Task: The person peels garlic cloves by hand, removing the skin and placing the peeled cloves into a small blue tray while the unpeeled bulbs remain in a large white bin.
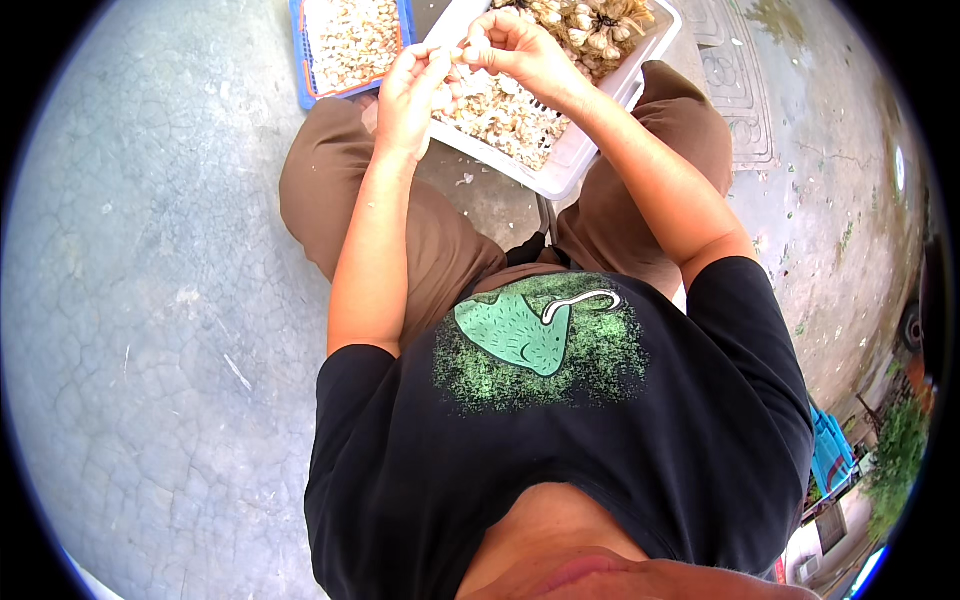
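Note:
My left hand (409,97) and my right hand (521,56) meet above a white plastic crate (551,180). Their fingertips pinch a small pale piece, apparently a garlic clove (456,55); fingers partly cover it. More garlic pieces (448,96) show beneath the fingers of my left hand. Loose cloves and papery skins (510,120) cover the near part of the crate. Whole garlic bulbs with dry roots and stalks (600,26) lie heaped in its far right part.
A blue basket with an orange inner rim (302,67), filled with garlic cloves (352,41), stands left of the crate. My knees in brown trousers flank the crate. Bits of skin lie on the concrete floor (480,191). A patterned slab (739,112) is at the right.

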Tool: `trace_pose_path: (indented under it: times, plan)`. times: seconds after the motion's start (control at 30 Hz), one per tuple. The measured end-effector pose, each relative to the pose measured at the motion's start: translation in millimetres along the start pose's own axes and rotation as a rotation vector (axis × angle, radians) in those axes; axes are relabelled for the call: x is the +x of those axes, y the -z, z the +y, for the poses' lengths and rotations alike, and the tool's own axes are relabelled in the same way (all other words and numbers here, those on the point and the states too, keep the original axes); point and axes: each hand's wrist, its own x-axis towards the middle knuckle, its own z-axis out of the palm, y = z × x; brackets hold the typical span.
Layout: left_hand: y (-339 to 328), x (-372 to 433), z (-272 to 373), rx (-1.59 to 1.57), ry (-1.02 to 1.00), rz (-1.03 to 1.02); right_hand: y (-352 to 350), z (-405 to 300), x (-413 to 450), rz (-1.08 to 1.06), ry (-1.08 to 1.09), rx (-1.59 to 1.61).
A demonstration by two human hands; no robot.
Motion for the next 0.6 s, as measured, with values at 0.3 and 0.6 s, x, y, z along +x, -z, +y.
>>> trace_pose_path:
  times: [0.3,0.6]
  plan:
    - [0.1,-0.5,-7.3,0.294,-0.065,0.054,-7.1,0.8,-3.8,0.018,-0.026,0.046]
    - [-1.8,0.9,-6.3,0.236,-0.090,0.075,-12.9,-1.8,-6.0,0.002,-0.058,0.078]
